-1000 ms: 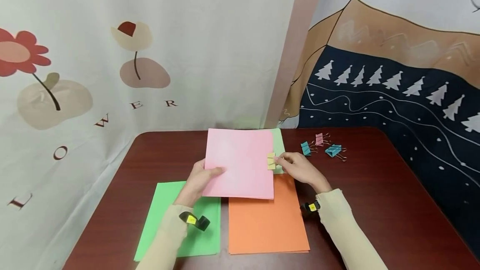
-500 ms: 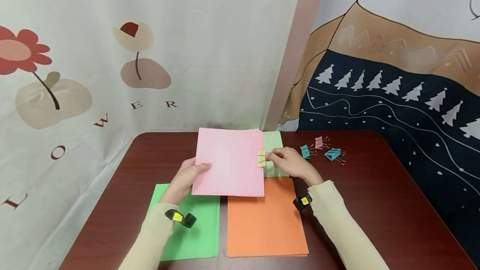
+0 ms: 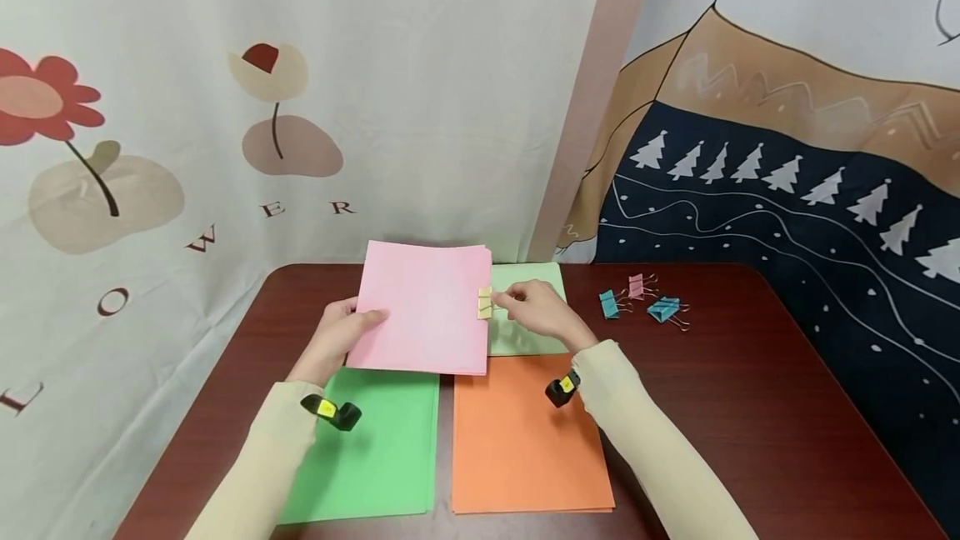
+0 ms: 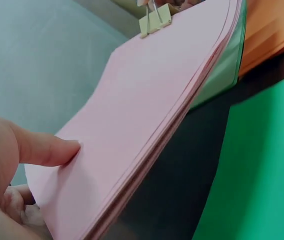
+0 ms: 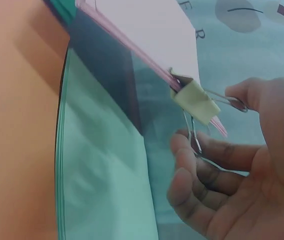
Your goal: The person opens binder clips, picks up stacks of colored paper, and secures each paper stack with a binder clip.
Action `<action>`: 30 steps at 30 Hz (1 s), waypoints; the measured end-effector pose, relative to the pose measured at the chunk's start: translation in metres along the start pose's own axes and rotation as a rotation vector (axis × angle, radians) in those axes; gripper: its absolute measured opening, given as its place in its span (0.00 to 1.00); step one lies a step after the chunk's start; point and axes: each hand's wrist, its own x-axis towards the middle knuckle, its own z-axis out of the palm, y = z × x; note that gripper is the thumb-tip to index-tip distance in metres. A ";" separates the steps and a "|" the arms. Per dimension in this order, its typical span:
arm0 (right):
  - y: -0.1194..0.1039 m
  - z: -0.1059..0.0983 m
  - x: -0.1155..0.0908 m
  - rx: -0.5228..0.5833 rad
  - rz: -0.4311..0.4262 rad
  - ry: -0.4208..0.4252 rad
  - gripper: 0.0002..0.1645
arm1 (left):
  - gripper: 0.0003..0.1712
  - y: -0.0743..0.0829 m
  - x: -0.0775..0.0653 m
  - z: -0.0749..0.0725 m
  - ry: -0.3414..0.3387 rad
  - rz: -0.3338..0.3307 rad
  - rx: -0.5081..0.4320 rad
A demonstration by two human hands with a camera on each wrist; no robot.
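Between thumb and fingers, my left hand (image 3: 335, 338) grips the left edge of a stack of pink paper (image 3: 423, 307), lifted and tilted above the table. In the left wrist view the thumb lies on the top sheet. A pale yellow binder clip (image 3: 484, 303) sits on the stack's right edge. My right hand (image 3: 536, 307) holds this clip by its wire handles. The right wrist view shows the thumb on one handle and the fingers at the other, with the clip body (image 5: 196, 102) around the pink sheets' edge.
Light green paper (image 3: 528, 340) lies behind an orange stack (image 3: 532, 448). A bright green stack (image 3: 375, 448) is at front left. Two blue binder clips (image 3: 664, 309) and a pink one (image 3: 637, 286) rest on the dark table (image 3: 750, 373) at back right. A printed curtain (image 3: 420, 107) hangs behind.
Both hands have moved left together, carrying the pink stack with the yellow clip at its edge. The stack has also risen slightly. More of the light green paper shows.
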 end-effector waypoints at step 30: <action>-0.040 0.066 0.075 0.043 0.168 -0.002 0.33 | 0.41 -0.023 0.041 -0.064 0.128 -0.112 0.155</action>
